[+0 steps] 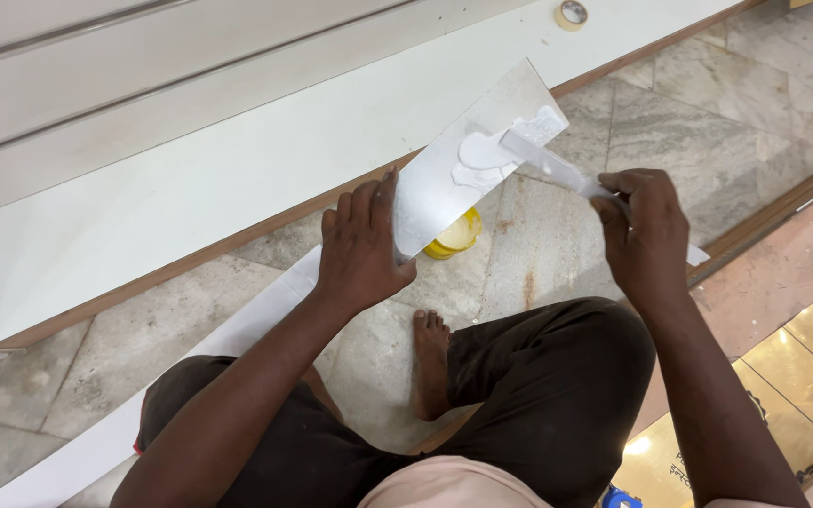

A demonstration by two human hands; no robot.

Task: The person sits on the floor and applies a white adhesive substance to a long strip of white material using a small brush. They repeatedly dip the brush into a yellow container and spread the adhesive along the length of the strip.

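Observation:
My left hand (361, 246) grips the near end of a flat white plate (468, 155), held tilted up over the floor. A blob of white putty (482, 155) sits on the plate's upper face. My right hand (642, 230) holds a narrow putty knife (548, 162) by its handle, with the blade tip resting in the putty. Just below the plate, partly hidden by it, stands a small yellow container (455, 237) on the stone floor. I am squatting, one bare foot (431, 362) between my knees.
A long white board with a brown edge (237, 160) lies across the floor ahead. A roll of tape (571, 14) rests on it at the far right. A white strip (143, 404) runs under my left leg. Glossy gold sheets (802, 367) lie at right.

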